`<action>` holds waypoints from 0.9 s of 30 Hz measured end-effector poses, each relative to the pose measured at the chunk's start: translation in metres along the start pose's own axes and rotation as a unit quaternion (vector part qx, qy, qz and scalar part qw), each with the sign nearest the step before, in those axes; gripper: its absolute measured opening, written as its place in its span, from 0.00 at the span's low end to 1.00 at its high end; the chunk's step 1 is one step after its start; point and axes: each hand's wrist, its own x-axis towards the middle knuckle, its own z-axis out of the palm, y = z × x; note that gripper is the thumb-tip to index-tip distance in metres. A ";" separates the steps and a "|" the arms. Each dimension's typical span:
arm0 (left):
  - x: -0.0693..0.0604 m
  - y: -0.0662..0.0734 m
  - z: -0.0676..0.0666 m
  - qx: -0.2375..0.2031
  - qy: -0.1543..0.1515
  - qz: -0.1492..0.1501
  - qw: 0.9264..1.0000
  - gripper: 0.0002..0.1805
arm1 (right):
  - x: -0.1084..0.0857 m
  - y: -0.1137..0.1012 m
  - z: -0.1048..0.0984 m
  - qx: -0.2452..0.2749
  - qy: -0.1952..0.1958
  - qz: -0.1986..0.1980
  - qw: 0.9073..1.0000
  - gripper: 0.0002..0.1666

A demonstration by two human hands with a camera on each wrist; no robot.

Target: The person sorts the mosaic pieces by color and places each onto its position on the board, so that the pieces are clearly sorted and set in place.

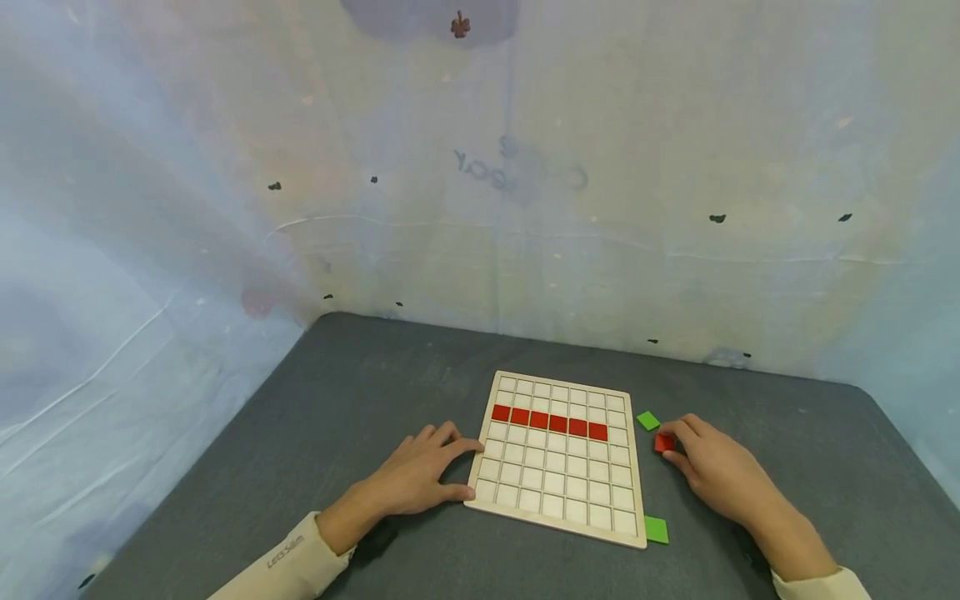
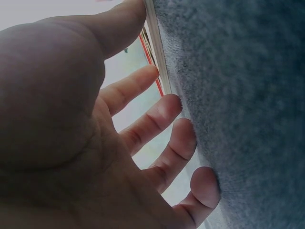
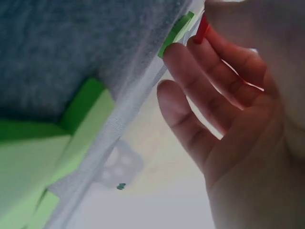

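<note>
A pale wooden grid board (image 1: 517, 510) lies flat on the dark table, with a row of several red square tiles (image 1: 557, 423) set across its cells. Against the board's left edge rest the thumb and index finger of my left hand (image 1: 414, 471), the other fingers loosely bent; the left wrist view shows them beside the thin edge. To the right of the board, my right hand (image 1: 720, 471) pinches a red square tile (image 1: 663, 442) between thumb and fingers. Its red edge also shows near the fingertips in the right wrist view.
One green tile (image 1: 648, 421) lies just beyond the held red tile. Another green tile (image 1: 656, 530) lies by the board's near right corner. Green tiles (image 3: 33, 162) fill the lower left of the right wrist view. A pale sheet (image 1: 525, 275) hangs behind the table.
</note>
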 end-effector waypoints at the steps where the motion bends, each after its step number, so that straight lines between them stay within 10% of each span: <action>1: 0.000 0.000 0.000 -0.001 -0.001 -0.002 1.000 0.34 | 0.000 -0.002 0.000 -0.002 -0.002 0.001 1.000 0.17; 27: 0.000 0.003 -0.002 0.003 0.004 -0.001 1.000 0.34 | 0.015 -0.017 0.004 0.022 -0.024 -0.005 0.999 0.18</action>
